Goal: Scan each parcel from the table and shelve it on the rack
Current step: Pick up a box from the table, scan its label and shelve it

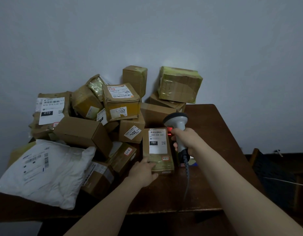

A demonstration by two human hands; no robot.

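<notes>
A flat cardboard parcel (157, 147) with a white label marked 060 lies on the dark wooden table (215, 133). My left hand (144, 172) rests on its near left corner, fingers laid over the taped end. My right hand (186, 140) grips the handle of a grey barcode scanner (177, 123). The scanner's head hangs just right of the parcel's top, and its red light glows by the label. A coiled cable runs down from the handle.
Several cardboard boxes (121, 101) are heaped against the grey wall behind and left of the parcel. A white poly mailer (45, 171) lies at the front left. A dark chair or crate (273, 174) stands right of the table.
</notes>
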